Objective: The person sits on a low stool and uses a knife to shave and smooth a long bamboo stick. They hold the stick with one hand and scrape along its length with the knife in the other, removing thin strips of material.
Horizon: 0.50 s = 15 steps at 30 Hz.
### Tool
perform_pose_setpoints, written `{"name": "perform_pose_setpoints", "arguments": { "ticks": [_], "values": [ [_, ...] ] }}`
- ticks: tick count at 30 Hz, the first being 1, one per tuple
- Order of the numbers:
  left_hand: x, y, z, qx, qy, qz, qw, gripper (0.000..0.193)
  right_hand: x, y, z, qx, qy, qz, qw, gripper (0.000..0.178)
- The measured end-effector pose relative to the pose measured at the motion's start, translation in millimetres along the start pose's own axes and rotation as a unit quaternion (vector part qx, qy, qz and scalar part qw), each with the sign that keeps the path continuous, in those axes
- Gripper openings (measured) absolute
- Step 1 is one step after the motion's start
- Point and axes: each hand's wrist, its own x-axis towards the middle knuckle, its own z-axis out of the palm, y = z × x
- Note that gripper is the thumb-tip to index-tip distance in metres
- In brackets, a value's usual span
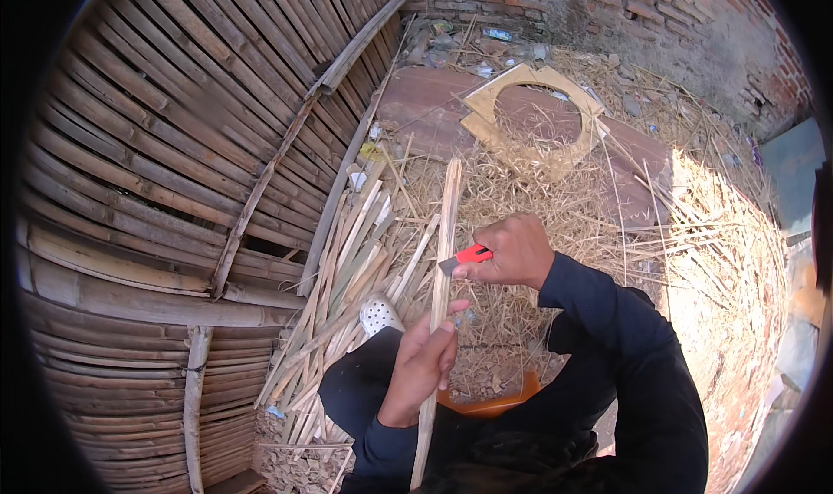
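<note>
A long pale bamboo strip [449,212] runs upright through the middle of the view, its lower end reaching down over my lap. My left hand [415,374] is closed around its lower part, the thumb lying along it. Higher up, my right hand [514,249] grips a red utility knife [475,253]. The knife's blade lies against the strip and points left; how deep it sits in the wood I cannot tell. Thin shavings [529,186] cover the ground beyond my hands.
Loose bamboo strips [347,260] lie in a heap on the left, beside my white clog [379,314]. A slatted bamboo wall [173,164] rises at left. Ahead lies a board with a round hole [486,103], before a brick wall [659,51]. Something orange [495,403] shows beneath me.
</note>
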Motion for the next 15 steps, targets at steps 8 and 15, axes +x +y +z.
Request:
{"name": "perform_pose_setpoints", "arguments": {
  "ticks": [8,15],
  "values": [
    [4.6,-6.0,2.1,0.046,0.014,0.004,0.999,0.038,18.5,27.6,16.8,-0.043,0.032,0.004,0.999,0.065],
    [-18.3,0.2,33.8,0.065,-0.089,-0.026,0.994,0.037,49.7,134.4,5.2,-0.128,0.047,0.323,0.936,0.086]
  ]
}}
